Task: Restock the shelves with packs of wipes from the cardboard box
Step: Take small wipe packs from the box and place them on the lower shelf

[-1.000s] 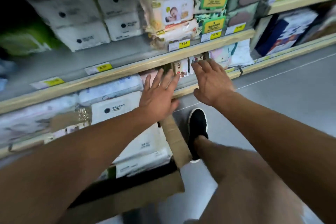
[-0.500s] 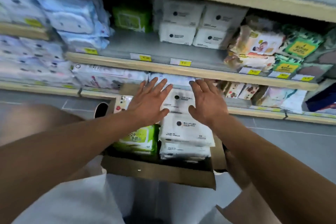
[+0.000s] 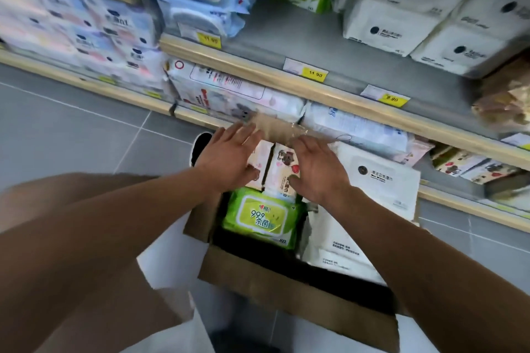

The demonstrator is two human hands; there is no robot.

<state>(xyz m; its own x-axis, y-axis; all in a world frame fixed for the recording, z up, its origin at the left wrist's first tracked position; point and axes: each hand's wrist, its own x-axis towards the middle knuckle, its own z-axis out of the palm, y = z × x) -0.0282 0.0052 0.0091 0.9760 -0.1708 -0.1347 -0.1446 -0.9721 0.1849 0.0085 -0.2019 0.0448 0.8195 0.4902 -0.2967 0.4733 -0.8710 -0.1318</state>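
The cardboard box [image 3: 292,292] is sitting open on the grey tiled floor [image 3: 71,129], its near flap folded toward the person, probably so the packs can be lifted straight out. Just nearer than both hands, a green pack [image 3: 262,216] is lying face up inside it, and a stack of white packs [image 3: 381,189] is filling the box to the right of the right hand. The left grip [image 3: 226,160] and right grip [image 3: 318,169] are closing in from either side on two small patterned packs [image 3: 282,169] standing on edge between them, fingers loosely spread and laid against the packs' sides; whether they are gripping yet I cannot tell. This looks like a two-handed pickup. Beyond the fingertips, the lower shelf [image 3: 372,114] is holding similar packs, and the upper shelf [image 3: 301,40] farther back is showing bare grey space with yellow price tags [image 3: 315,74]
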